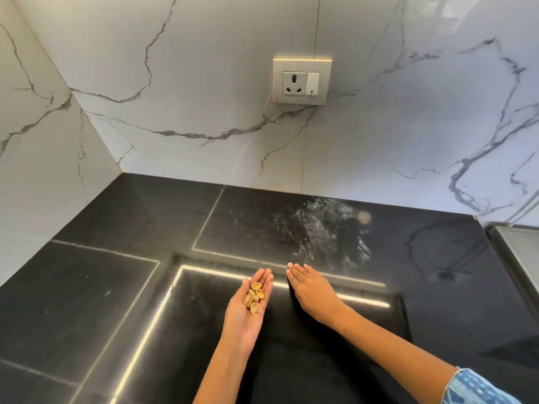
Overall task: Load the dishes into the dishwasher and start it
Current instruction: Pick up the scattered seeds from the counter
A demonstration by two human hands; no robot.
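Presently, head view over a black countertop (87,287) in a corner of white marble-veined wall (204,83); both forearms reach in from the bottom edge. Left hand (250,301): palm up, fingers together and gently cupped, not clenched; a small heap of pistachio shells (254,297) lies loose in the hollow of the palm, carried rather than pinched. Right hand (312,290): palm down, fingers straight and held together, released, grasping nothing; its outer edge appears to lie on the countertop, though contact cannot be confirmed from this angle; it sits just beside the left hand, fingertips of both pointing toward the wall. Right forearm ends in a blue patterned sleeve (478,387) at the lower right corner. Countertop surface: glossy, with bright reflected light strips forming a rectangle around the hands; a whitish smeared patch (329,231), streaky, lies beyond the right fingertips, near the wall. Wall: a socket plate (302,80) with one three-pin outlet and a rocker switch beside it, mounted above the smear. Far right edge: a grey metal rim (519,249), possibly a sink border; too little shows to be sure. Task items: no dishes and no dishwasher fall within this view; their location cannot be told.
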